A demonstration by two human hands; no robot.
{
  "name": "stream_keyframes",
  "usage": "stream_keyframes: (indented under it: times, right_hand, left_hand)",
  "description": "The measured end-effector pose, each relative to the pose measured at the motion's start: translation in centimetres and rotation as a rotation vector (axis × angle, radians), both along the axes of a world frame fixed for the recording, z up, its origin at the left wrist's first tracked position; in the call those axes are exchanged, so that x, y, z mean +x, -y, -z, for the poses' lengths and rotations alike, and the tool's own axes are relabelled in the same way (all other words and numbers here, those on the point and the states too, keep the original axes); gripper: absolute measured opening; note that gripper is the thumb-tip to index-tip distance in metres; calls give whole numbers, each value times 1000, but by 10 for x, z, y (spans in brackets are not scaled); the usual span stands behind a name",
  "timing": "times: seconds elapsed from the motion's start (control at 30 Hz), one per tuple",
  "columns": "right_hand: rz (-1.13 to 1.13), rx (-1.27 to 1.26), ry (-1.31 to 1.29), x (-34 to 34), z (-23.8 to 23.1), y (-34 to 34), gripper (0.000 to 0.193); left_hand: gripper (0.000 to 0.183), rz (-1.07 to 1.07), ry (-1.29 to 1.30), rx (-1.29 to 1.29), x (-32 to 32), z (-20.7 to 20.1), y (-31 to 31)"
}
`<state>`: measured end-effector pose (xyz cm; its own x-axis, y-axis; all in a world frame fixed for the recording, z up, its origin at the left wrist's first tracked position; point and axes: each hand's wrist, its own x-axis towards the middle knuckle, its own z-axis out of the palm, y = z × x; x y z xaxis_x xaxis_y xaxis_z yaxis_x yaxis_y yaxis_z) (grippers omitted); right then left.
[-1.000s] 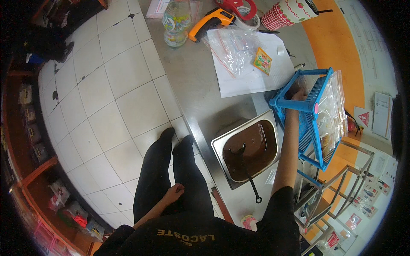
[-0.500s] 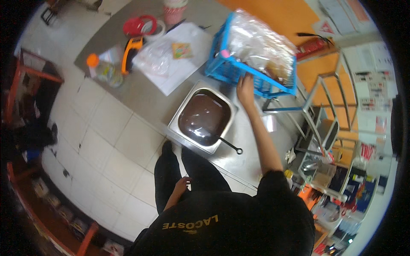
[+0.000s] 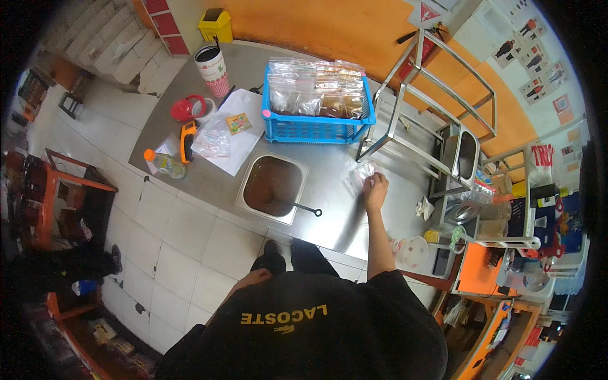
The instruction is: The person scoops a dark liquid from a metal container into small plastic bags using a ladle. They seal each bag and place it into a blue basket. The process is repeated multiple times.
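My right hand [image 3: 376, 190] is at the small clear plastic bags [image 3: 358, 177] lying on the steel table, its fingers closed on their edge. Low in front of my body hangs my left hand [image 3: 256, 277], away from the table; its fingers hardly show. Between my hands, near the table's front edge, a square steel pan [image 3: 300, 197] holds brown liquid. A utensil with a dark handle [image 3: 305, 207] rests in it, its working end hidden in the liquid. Behind stands a blue plastic basket [image 3: 310, 131] packed with filled zip bags [image 3: 316, 88].
To the left are a patterned cup [image 3: 213, 73], a red tape dispenser [image 3: 183, 109], a yellow-and-black tool [image 3: 187, 140], an orange-capped bottle [image 3: 170, 166] and white paper [image 3: 244, 149]. A steel frame [image 3: 405, 95] rises at the back right. A clear tub [image 3: 411, 252] stands at the right.
My right hand has moved from the basket's front down to the small bags on the table. The view has turned and shifted, showing the bags in the basket more plainly.
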<state>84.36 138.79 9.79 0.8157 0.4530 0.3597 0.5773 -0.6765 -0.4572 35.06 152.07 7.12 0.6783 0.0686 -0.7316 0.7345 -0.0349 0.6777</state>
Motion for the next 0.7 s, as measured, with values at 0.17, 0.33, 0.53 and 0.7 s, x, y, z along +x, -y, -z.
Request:
stream_keyframes:
  times: [0.17, 0.33, 0.53, 0.7]
  right_hand:
    - [28, 29, 75, -12, -34, 2, 6]
    - [-25, 787, -704, -70, -114, -4, 10]
    - [-385, 1076, -1509, -126, -181, -4, 18]
    - [-249, 972, -1495, -127, -184, -9, 27]
  left_hand:
    - [29, 142, 150, -151, 100, -104, -24]
    - [29, -99, 598, -466, 181, -182, -24]
    - [29, -639, 753, -11, 248, -214, -12]
    - [26, -671, 713, -14, 240, -203, -25]
